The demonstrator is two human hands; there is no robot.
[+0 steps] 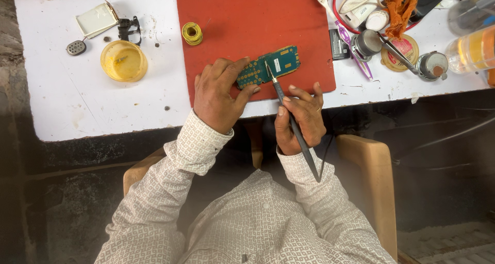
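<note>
Left hand [220, 94] pins the bare circuit board [269, 66] on the red mat [242, 16]; right hand [299, 121] pinches a soldering iron [295, 127], tip touching the board.

I'm seeing a yellow round dish [124, 61] sitting on the white counter [62, 99], a solder spool [192, 33] lying on the red mat [247, 16], and a toothbrush [340, 29] resting beside two metal pots [366, 43].
</note>
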